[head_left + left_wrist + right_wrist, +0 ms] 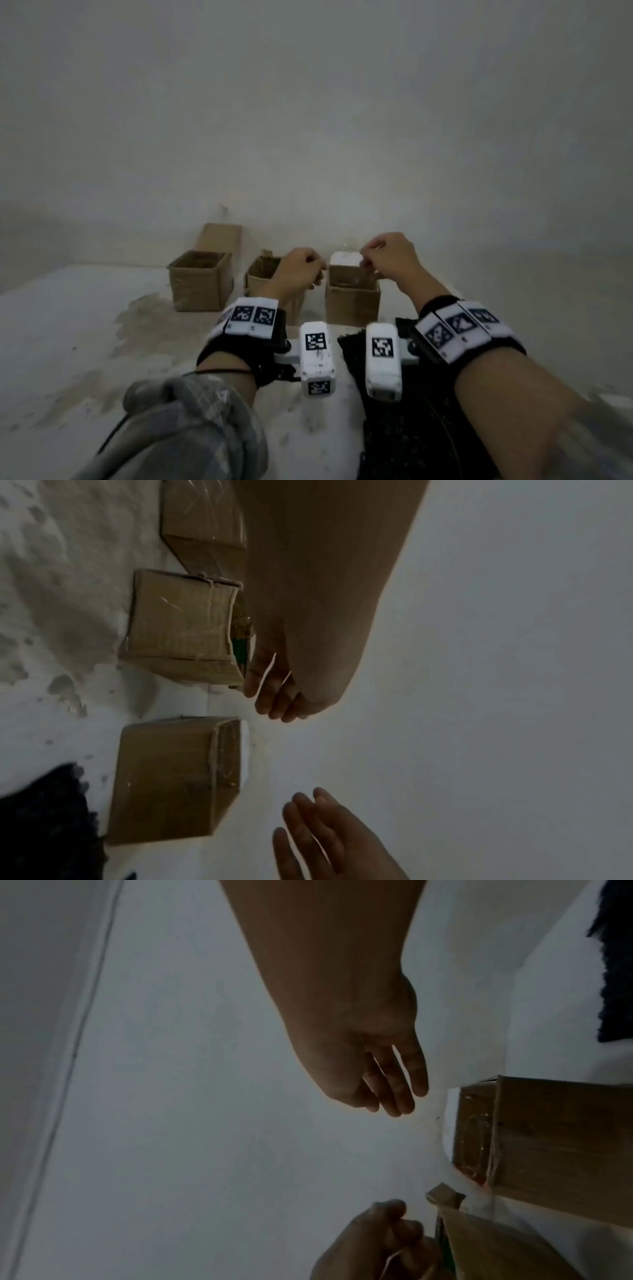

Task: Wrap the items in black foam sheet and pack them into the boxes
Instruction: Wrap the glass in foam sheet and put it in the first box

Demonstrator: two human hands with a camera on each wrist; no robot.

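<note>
Both hands hover above the boxes, empty. Left hand [298, 269] loose over the middle box [263, 279], right hand [390, 258] relaxed over the right box [352, 303]; foam [411, 428] waits at six o'clock, ready for wrapping.

Three boxes in a row on the bench [85, 342], against the wall [308, 120]: left box [200, 281], middle box [263, 277], right box [352, 301]. Foam sheet [404, 428] lies in front of the right box (nearer the person). Left hand [298, 270] sits above the middle box, right hand [390, 257] above the right box, apart from each other.
</note>
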